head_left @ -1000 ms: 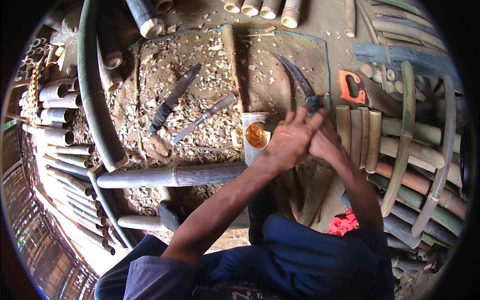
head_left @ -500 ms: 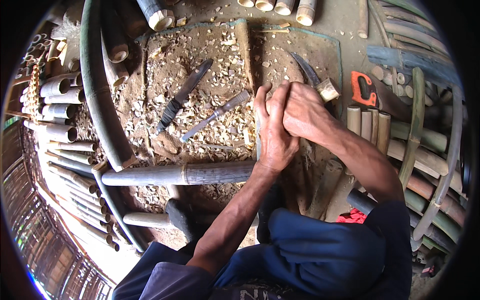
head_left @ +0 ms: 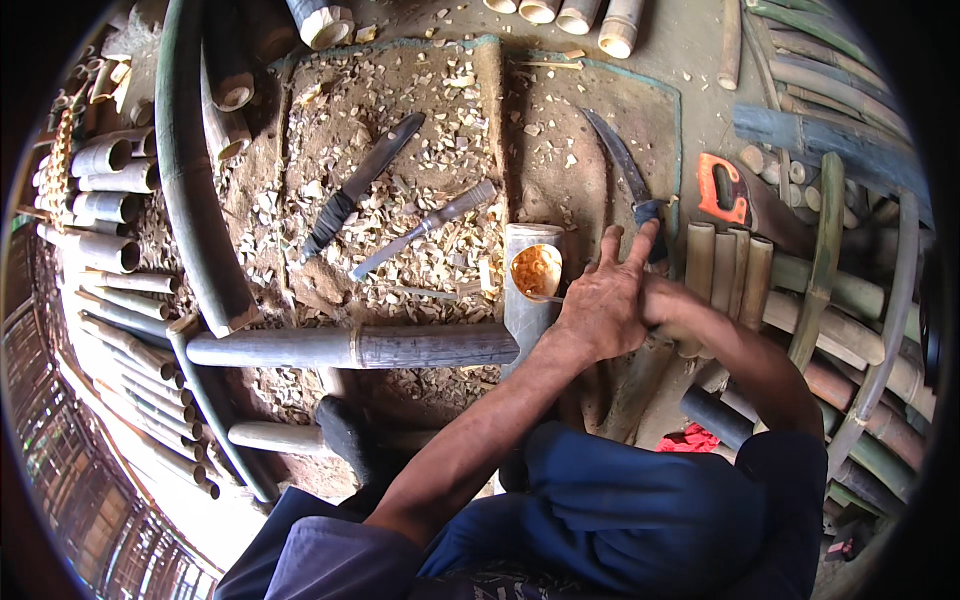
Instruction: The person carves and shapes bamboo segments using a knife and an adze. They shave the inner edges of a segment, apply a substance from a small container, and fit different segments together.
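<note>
My left hand [head_left: 603, 305] is stretched out, with its fingers pointing at the black-wrapped handle of a curved knife [head_left: 622, 160] on the dirt-covered mat. Most of my right hand [head_left: 652, 296] is hidden behind the left, so its fingers do not show. Just left of my hands is a grey bamboo piece [head_left: 533, 236] with an opening cut in it, showing orange-brown inside. It meets the right end of a horizontal bamboo pole [head_left: 430, 346]. Further left, a straight long knife [head_left: 370, 170] with a wrapped grip and a wooden-handled chisel [head_left: 425, 226] lie among wood chips.
An orange-handled saw [head_left: 735, 200] leans at the right, beside upright bamboo lengths [head_left: 728, 265] and stacked poles [head_left: 865, 290]. A thick green bamboo pole [head_left: 195, 180] slants along the left. Cut bamboo tubes [head_left: 110, 205] are piled at the far left. A red cloth [head_left: 688, 437] lies near my right leg.
My clasped hands have come down toward me, and my left fingers have straightened. The cut opening and the curved knife's handle now show. The short pale-ended piece beyond my hands is out of sight.
</note>
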A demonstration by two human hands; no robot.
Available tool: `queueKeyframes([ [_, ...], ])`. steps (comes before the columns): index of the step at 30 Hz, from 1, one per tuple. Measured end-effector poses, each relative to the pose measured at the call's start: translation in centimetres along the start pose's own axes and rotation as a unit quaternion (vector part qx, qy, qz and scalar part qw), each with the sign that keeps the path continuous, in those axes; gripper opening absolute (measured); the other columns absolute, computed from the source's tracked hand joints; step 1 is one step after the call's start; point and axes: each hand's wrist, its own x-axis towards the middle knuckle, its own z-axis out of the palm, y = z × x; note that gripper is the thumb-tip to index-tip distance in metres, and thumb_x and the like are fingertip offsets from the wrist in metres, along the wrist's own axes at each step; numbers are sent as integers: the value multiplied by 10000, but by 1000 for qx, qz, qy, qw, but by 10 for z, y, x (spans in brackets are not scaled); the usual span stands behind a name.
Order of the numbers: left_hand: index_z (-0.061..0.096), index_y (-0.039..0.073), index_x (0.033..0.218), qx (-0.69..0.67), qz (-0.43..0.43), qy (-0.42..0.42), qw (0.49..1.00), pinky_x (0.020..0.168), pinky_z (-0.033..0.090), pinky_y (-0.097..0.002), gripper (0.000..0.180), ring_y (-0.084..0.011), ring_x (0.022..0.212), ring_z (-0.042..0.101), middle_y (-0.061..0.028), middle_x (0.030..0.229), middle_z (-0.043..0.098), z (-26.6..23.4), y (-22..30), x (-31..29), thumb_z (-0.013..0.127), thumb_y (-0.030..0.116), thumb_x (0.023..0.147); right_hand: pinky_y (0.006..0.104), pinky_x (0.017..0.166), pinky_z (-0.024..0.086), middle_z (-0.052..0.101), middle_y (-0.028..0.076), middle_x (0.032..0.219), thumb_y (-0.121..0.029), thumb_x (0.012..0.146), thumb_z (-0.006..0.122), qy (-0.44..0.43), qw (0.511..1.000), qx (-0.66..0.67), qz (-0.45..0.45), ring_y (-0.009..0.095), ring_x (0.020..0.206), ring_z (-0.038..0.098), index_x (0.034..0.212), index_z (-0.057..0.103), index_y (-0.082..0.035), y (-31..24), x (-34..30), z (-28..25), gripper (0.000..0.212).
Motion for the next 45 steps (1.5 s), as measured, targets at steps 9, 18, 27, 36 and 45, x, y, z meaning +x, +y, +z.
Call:
queueKeyframes([
  [9,516,109,1494,52,65,-311,947,1064,516,-433,1023,-385,1258,616,-190,1349,596,-46,-19,-3,835,165,524,327,1028,477,590,96,1339,-244,771,826,-26,980,190,50,192,1301,528,1432,512,-137,2,-4,62,740],
  [18,596,104,1407,32,19,-289,957,1058,517,-435,917,-362,1266,613,-173,1398,580,-46,-15,-11,790,122,511,374,1071,495,603,125,1376,-162,851,785,-17,990,72,120,218,1314,559,1377,584,-93,-29,-1,63,568],
  [27,278,115,1607,48,-4,31,998,1129,457,-486,1134,-448,1373,485,-266,1522,407,-4,4,-12,824,28,617,440,794,569,727,139,961,-199,900,696,185,973,-21,-134,299,918,719,1133,687,-76,-21,-15,9,263],
  [36,16,218,1670,-43,-68,92,993,1106,470,-537,1325,-552,1317,468,-343,1576,244,10,19,3,778,-71,625,483,843,546,673,229,1079,-193,826,744,7,971,-199,-129,410,992,659,1176,634,-41,-13,-7,-53,397],
  [45,323,130,1606,-5,-29,-33,999,1101,475,-507,994,-492,1353,508,-278,1489,438,-9,6,-8,766,98,717,465,964,525,651,218,1242,-344,955,673,-37,989,-139,-38,330,1181,646,1320,577,-109,-35,-16,-29,445],
])
